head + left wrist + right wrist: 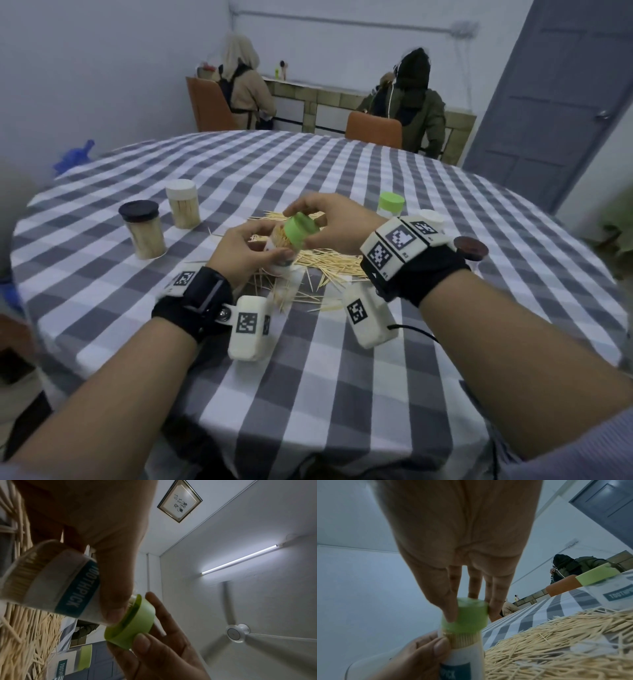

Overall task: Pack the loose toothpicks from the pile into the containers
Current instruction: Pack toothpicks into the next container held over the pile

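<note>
Green-capped container — toothpick-packed

Two capped containers stand left of the toothpick pile. Another container behind it, held container above it in my hands.

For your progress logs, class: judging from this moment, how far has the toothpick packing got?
Done: a black-lidded jar and a white-lidded jar stand capped and full. In hand: the left hand holds a filled container while the right hand grips its green cap. Left: a large pile of toothpicks on the table.
</note>
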